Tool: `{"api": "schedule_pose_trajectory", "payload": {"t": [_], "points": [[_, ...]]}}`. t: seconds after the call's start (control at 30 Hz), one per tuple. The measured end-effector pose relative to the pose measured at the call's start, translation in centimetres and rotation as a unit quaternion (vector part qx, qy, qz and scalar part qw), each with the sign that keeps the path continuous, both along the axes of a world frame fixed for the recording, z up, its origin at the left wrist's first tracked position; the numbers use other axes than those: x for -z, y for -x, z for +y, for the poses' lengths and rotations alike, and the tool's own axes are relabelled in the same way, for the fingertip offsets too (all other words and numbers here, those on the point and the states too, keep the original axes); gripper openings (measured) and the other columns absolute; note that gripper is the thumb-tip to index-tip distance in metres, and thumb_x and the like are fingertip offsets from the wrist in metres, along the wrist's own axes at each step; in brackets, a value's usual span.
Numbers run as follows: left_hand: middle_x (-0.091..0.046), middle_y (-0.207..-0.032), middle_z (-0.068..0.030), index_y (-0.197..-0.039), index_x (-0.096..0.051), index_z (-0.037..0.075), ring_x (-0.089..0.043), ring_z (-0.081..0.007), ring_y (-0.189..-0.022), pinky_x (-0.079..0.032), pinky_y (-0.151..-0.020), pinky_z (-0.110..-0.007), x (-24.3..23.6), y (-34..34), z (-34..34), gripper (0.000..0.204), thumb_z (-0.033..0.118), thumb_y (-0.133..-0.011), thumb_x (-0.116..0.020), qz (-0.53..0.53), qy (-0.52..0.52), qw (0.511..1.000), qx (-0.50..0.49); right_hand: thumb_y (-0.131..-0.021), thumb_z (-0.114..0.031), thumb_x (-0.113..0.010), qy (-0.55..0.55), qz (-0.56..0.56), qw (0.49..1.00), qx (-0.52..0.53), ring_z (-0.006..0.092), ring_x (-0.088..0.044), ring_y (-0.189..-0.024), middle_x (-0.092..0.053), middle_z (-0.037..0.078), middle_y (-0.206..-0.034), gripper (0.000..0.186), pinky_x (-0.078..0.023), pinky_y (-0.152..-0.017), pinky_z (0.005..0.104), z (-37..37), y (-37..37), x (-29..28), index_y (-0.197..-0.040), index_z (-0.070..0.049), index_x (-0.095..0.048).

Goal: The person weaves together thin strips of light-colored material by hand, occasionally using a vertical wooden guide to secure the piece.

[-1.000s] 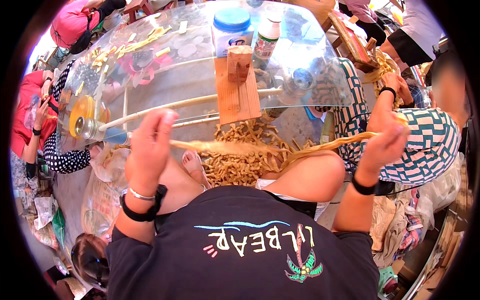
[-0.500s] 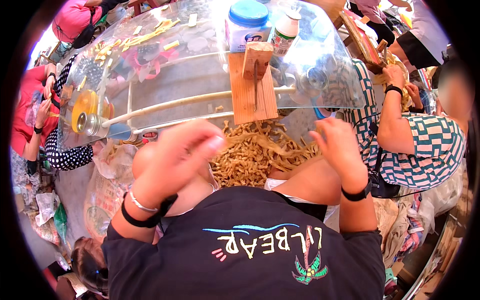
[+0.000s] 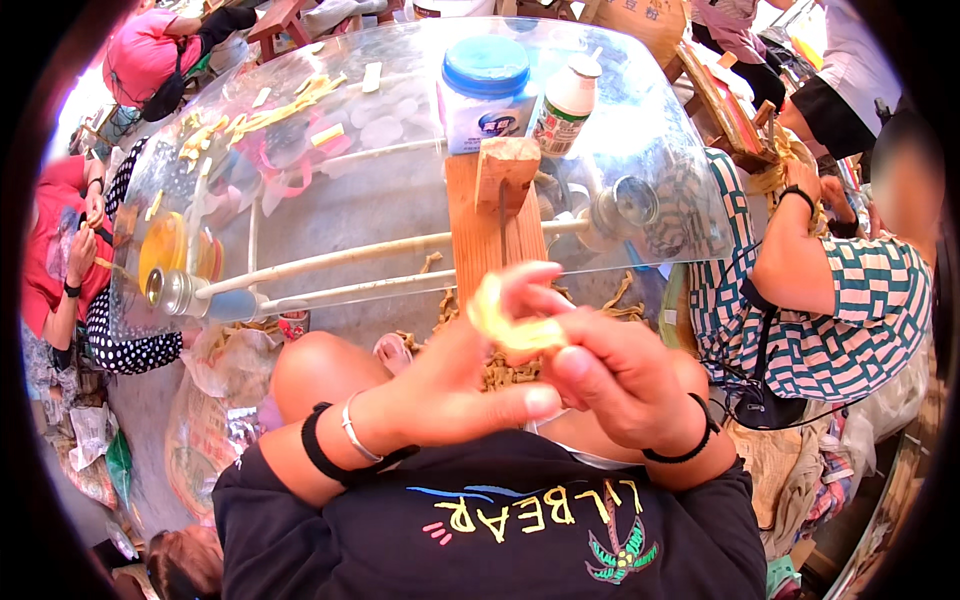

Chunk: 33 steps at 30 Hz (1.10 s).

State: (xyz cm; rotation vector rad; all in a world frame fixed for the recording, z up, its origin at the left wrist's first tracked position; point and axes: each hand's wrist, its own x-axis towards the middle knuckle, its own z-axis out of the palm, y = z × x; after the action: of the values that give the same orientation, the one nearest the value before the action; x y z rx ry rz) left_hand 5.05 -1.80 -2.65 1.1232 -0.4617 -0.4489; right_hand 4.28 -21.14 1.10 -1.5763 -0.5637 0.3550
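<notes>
Head view: both hands meet at chest height, left hand (image 3: 450,385) and right hand (image 3: 610,375) pinching a yellow strip (image 3: 510,325) (curled), before the clear worktop (image 3: 380,210).

Glass table (image 3: 640,130): jar (image 3: 487,92), bottle (image 3: 565,102)

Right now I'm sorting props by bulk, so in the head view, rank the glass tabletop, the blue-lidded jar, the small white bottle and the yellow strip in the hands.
1. glass tabletop
2. blue-lidded jar
3. small white bottle and yellow strip: look alike; the strip is nearer the camera, so unsure.
</notes>
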Motion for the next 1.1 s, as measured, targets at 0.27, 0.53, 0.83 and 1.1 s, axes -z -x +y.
{"api": "schedule_pose_trajectory", "payload": {"t": [0.27, 0.53, 0.83, 1.1], "points": [[-0.068, -0.076, -0.0091, -0.107, -0.066, -0.001, -0.068, -0.0165, -0.066, -0.052, -0.060, -0.029, -0.6, -0.7, 0.7, 0.026, 0.018, -0.090, -0.073, -0.171, -0.285, 0.942, 0.035, -0.105, -0.020, -0.047, -0.080, 0.121, 0.985, 0.098, 0.0032, -0.045, -0.060, -0.051, -0.001, -0.068, 0.028, -0.037, -0.054, 0.0206, -3.6, -1.6, 0.4, -0.087, -0.002, -0.058], [-0.062, -0.074, -0.0068, -0.106, -0.067, 0.008, -0.057, -0.0146, -0.057, -0.044, -0.053, -0.027, -1.0, -1.1, 2.0, 0.022, 0.012, -0.086, -0.075, -0.276, -0.256, 0.926, -0.024, -0.103, -0.022, -0.054, 0.007, 0.234, 0.972, 0.024, 0.0037, -0.048, -0.048, -0.053, -0.002, -0.060, 0.025, -0.039, -0.046, 0.0216, -3.0, -0.4, 2.0, -0.087, -0.002, -0.059], [-0.062, -0.075, -0.0024, -0.109, -0.063, 0.007, -0.055, -0.0103, -0.059, -0.041, -0.054, -0.026, -0.9, -0.6, 0.6, 0.026, 0.008, -0.086, -0.075, -0.300, -0.249, 0.921, -0.011, -0.086, -0.019, -0.065, 0.264, -0.063, 0.961, 0.059, 0.0165, -0.062, -0.053, -0.061, 0.015, -0.065, 0.018, -0.047, -0.052, 0.0361, -2.9, -0.1, 2.7, -0.083, -0.001, -0.065], [-0.063, -0.084, -0.0067, -0.114, -0.061, 0.006, -0.059, -0.0163, -0.067, -0.048, -0.064, -0.028, 0.1, -2.1, -1.0, 0.025, 0.012, -0.091, -0.069, -0.231, -0.205, 0.948, 0.076, -0.099, -0.025, -0.059, -0.037, 0.233, 0.948, -0.212, 0.0118, -0.063, -0.063, -0.066, 0.005, -0.075, 0.026, -0.049, -0.056, 0.0252, -1.0, 0.7, 3.6, -0.092, -0.001, -0.063]]}}
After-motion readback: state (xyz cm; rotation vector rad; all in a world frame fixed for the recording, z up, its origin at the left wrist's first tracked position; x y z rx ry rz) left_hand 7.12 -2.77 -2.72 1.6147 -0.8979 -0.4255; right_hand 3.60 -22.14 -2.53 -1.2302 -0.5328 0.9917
